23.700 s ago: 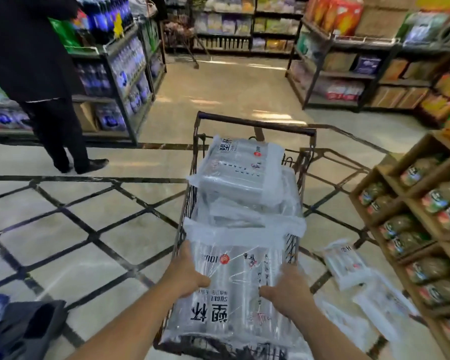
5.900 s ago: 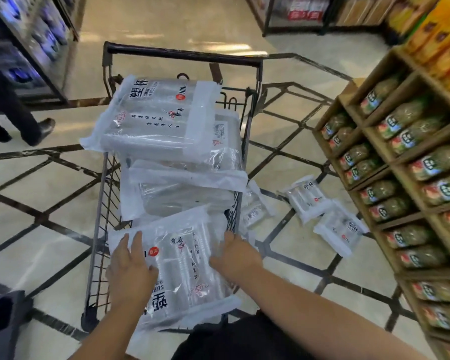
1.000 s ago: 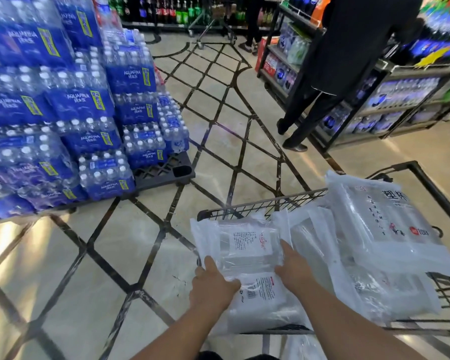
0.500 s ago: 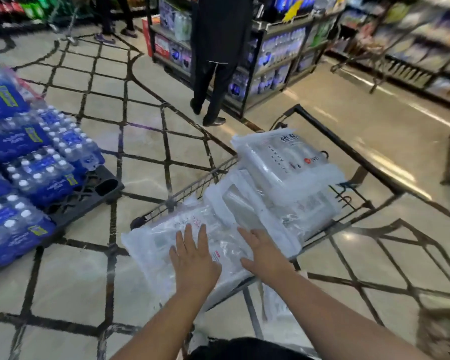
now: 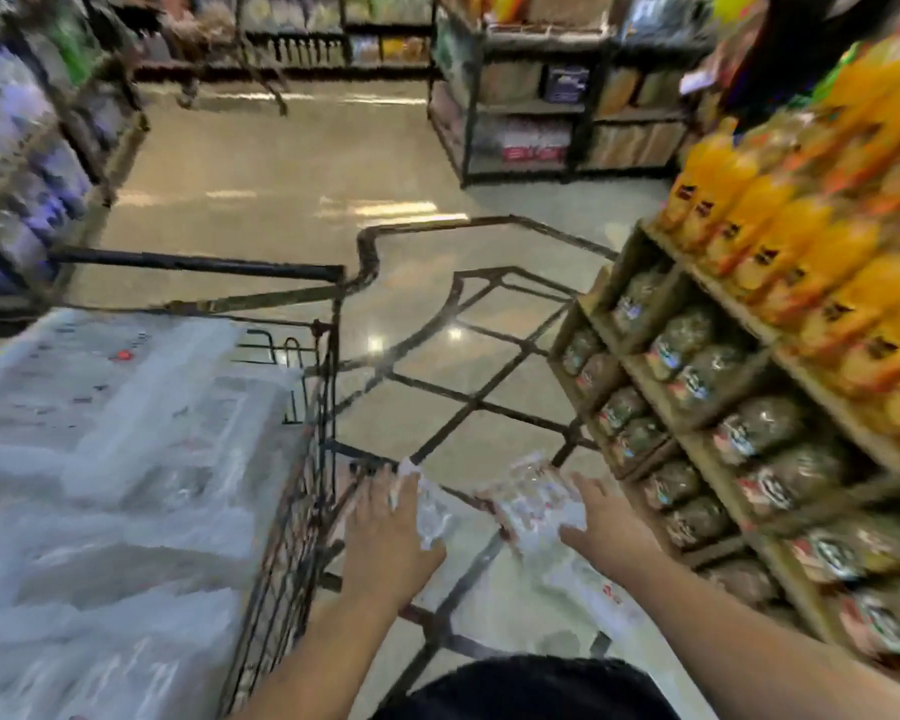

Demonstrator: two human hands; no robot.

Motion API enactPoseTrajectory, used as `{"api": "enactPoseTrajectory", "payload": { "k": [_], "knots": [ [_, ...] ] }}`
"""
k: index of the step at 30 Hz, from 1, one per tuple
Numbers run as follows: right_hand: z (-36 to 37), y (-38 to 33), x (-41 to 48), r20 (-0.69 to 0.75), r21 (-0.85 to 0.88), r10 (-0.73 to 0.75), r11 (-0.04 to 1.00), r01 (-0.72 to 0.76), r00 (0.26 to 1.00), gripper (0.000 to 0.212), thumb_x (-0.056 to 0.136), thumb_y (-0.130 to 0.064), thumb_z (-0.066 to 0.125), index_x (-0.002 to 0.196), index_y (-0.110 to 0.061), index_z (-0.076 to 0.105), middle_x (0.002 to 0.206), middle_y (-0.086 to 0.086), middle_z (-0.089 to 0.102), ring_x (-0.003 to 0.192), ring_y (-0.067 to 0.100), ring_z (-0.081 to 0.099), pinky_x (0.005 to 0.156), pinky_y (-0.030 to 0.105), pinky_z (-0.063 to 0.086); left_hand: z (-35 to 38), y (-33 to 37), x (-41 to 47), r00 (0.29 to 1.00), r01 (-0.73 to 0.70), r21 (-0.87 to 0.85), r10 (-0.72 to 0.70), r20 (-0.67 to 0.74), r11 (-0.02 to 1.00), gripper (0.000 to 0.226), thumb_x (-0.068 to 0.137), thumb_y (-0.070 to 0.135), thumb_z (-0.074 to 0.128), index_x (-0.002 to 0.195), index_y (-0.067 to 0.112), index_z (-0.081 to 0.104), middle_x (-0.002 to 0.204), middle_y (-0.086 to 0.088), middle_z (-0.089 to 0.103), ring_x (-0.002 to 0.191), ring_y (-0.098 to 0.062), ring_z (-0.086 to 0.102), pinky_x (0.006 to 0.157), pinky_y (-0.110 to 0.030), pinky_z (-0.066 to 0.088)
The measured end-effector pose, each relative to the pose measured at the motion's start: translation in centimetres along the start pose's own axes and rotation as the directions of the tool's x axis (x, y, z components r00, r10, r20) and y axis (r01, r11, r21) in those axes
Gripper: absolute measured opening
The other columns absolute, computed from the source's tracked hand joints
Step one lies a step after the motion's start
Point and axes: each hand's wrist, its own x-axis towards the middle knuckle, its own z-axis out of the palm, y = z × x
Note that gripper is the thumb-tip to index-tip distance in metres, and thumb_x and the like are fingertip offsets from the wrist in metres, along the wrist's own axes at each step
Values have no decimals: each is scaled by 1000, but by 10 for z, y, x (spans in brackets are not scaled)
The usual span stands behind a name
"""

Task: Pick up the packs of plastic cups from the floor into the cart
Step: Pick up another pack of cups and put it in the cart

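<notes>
The black wire cart [image 5: 302, 491] stands at the left, piled with clear packs of plastic cups [image 5: 126, 459]. To its right, two more cup packs lie on the floor. My left hand [image 5: 385, 532] reaches down beside the cart and touches the nearer floor pack [image 5: 432, 511] with fingers extended. My right hand [image 5: 609, 522] touches the right side of the second floor pack [image 5: 536, 506], fingers spread. The frame is blurred by motion, so finger detail is soft.
A wooden shelf [image 5: 697, 428] of green bagged goods stands close on the right, with orange bottles [image 5: 801, 241] on top. Dark metal shelving [image 5: 567, 106] stands across the aisle. Glossy tiled floor [image 5: 437, 397] lies between cart and shelf.
My view swung right, from the water-bottle pallet to the wooden shelf. Both hands left the pack on the cart and dropped to the two packs on the floor beside it.
</notes>
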Motion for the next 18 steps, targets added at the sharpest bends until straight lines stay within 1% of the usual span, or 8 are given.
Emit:
{"api": "enactPoseTrajectory", "payload": {
  "k": [2,3,6,8,11,13,15,18],
  "knots": [
    [-16,61,-6,-10,43,120,992,-120,993,83,93,-42,62,159,-24,15,160,6,23,140,27,36,103,35,41,18,42,25,996,-41,-7,41,75,999,91,81,61,50,157,24,16,164,-9,10,150,-31,9,121,-45,14],
    [-22,90,-8,-26,60,161,985,-159,987,85,92,-44,63,158,-25,14,159,6,24,139,27,37,104,36,41,27,67,37,994,-67,-14,68,90,998,91,83,61,52,157,23,16,164,-9,10,150,-30,9,121,-44,13],
    [-36,168,-9,-36,125,248,962,-242,968,83,91,-45,65,157,-25,18,151,8,32,135,29,39,107,38,39,57,147,62,982,-134,-66,142,125,989,87,85,57,57,155,20,22,163,-10,14,149,-29,14,120,-40,19],
    [-41,213,-6,-5,135,297,946,-294,955,81,90,-45,64,155,-24,20,149,8,33,134,30,40,106,39,40,81,194,73,971,-147,-104,164,174,984,86,84,54,59,155,21,24,163,-9,11,148,-28,15,117,-40,23],
    [-40,274,2,37,139,343,928,-344,939,79,90,-41,63,155,-22,21,149,9,32,134,30,38,108,39,38,117,247,86,940,-181,-94,200,276,979,86,83,57,60,153,27,21,163,-5,6,147,-24,13,112,-38,29],
    [-38,308,7,72,138,380,912,-387,922,80,91,-43,62,155,-21,20,151,10,30,137,31,34,111,41,37,132,272,94,921,-192,-63,202,332,979,85,83,58,60,152,28,20,163,-4,7,147,-24,14,111,-39,30],
    [-32,332,13,105,170,421,885,-434,901,84,89,-46,62,156,-21,17,154,12,27,141,31,31,112,44,36,140,291,102,911,-163,-41,166,378,986,85,82,60,60,151,31,21,163,-5,10,146,-26,19,112,-41,30],
    [-14,357,35,169,187,483,840,-509,859,88,90,-49,60,157,-19,11,156,15,22,141,34,30,112,44,35,159,309,125,902,-104,-30,107,419,994,85,78,60,61,150,31,27,158,-5,26,138,-27,33,108,-43,38]
  ]
}}
